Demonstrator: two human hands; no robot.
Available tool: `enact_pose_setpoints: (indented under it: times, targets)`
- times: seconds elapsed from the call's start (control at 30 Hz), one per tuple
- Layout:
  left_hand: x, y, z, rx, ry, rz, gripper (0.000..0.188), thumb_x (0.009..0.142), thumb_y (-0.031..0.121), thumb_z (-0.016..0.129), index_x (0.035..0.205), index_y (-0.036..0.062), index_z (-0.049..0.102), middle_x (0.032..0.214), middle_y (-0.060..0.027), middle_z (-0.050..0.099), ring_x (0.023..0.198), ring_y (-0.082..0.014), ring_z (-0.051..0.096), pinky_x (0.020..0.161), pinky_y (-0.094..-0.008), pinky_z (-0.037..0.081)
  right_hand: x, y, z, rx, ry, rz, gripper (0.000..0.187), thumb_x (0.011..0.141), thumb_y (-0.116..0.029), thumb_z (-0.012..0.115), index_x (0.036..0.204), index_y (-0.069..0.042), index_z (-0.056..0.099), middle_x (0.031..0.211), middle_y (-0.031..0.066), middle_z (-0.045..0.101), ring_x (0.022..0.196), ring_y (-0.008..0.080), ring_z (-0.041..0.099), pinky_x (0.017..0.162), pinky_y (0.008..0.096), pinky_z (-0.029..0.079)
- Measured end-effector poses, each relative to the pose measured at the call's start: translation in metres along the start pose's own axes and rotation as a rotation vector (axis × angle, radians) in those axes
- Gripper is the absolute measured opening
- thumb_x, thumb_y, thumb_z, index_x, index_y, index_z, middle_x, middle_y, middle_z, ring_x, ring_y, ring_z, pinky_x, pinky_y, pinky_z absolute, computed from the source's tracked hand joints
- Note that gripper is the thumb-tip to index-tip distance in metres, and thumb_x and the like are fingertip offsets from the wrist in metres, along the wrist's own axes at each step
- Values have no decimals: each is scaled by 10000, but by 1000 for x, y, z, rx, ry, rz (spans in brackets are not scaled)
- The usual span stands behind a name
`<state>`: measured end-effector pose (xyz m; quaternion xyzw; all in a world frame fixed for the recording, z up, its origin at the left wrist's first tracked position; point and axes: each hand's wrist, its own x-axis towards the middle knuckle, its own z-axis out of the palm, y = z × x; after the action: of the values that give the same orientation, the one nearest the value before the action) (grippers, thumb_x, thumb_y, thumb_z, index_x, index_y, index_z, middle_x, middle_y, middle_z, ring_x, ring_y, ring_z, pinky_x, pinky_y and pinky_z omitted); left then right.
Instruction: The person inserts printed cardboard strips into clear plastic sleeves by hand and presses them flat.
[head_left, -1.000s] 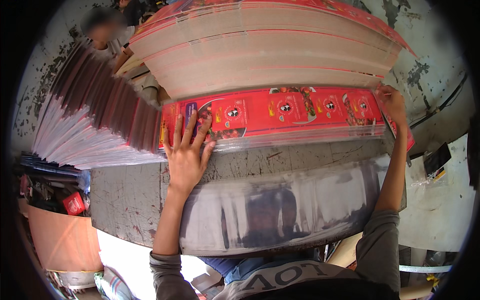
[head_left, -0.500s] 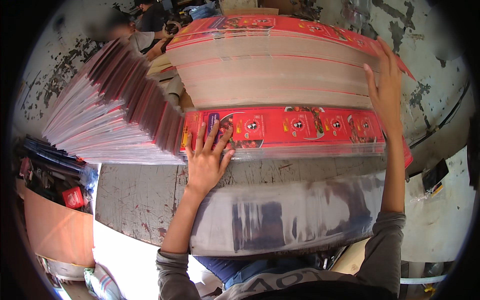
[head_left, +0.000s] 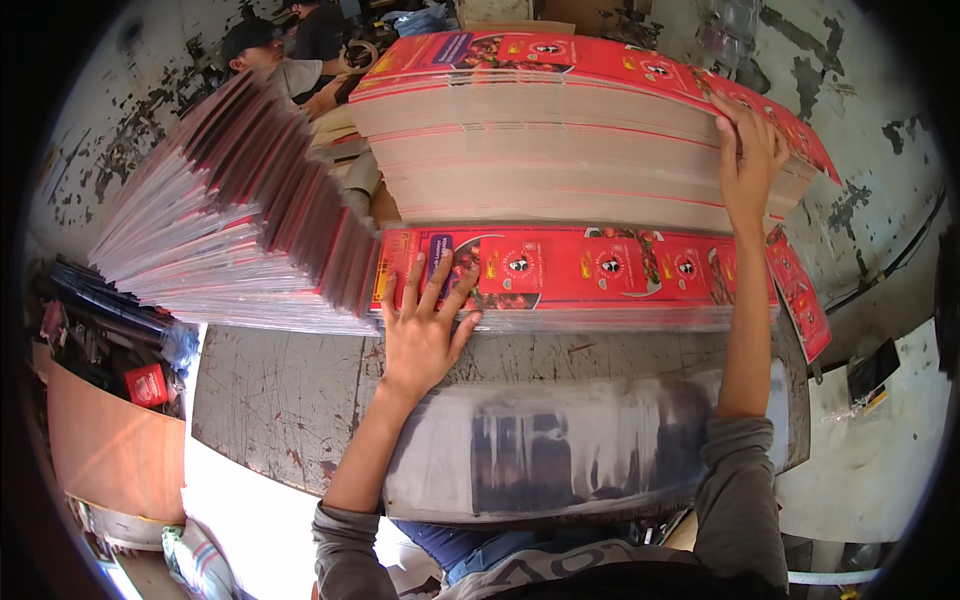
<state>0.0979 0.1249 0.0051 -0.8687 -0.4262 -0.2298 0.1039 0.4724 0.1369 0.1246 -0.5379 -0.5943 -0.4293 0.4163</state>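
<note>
One low stack of red printed sheets lies on the scratched grey surface under the flat, spread left hand, which grips nothing; behind it, the half-curled right hand (whether gripping, I cannot tell) touches the top edge of a tall, red-topped stack.

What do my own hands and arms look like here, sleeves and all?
Your left hand and right hand are both ungloved, with no jewellery visible. Your sleeves are dark grey, plain and wrinkled, pushed up.
</note>
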Motion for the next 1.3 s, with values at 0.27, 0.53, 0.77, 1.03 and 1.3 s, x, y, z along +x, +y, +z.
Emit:
enact_pose_setpoints:
  times: [0.27, 0.53, 0.77, 1.03, 1.3]
  targets:
    - [0, 0, 1, -22, 16, 9, 481, 869, 356, 526, 1330, 250, 439, 1406, -60, 373, 1311, -295, 299, 1055, -505, 177, -3, 4, 0, 13, 22, -1, 237, 857, -122, 554, 1069, -191, 636, 1098, -32, 630, 986, 132, 539, 931, 316, 256]
    - [-2, -5, -1, -162, 127, 28, 569, 839, 228, 596, 1356, 134, 377, 1429, -150, 290, 1319, -334, 270, 1063, -484, 186, -18, -12, -43, 95, 21, -17, 221, 855, -66, 556, 1043, -125, 655, 1073, 8, 647, 983, 164, 565, 956, 337, 297]
    - [-2, -8, -32, -337, 887, 50, 762, 796, 59, 599, 1393, 3, 129, 1400, -266, 233, 1325, -378, 223, 1054, -479, 240, -50, -45, -115, 80, 21, 44, 161, 813, -25, 567, 951, -54, 646, 914, 57, 640, 849, 208, 559, 961, 368, 292]
    - [-23, 4, -53, -894, 601, -244, 380, 861, 108, 558, 1195, -28, 438, 890, -111, 631, 860, -178, 580, 841, -301, 409, -74, -41, -147, 325, -307, 107, 132, 693, -32, 612, 824, -23, 626, 726, 83, 569, 708, 235, 502, 858, 358, 317]
    - [-22, -1, -36, -769, 370, -266, 75, 823, 47, 559, 845, -9, 604, 810, -109, 633, 755, -182, 598, 716, -274, 448, -105, -38, -131, 298, -409, 154, 158, 661, -8, 598, 815, -25, 628, 736, 83, 581, 697, 239, 511, 854, 366, 320]
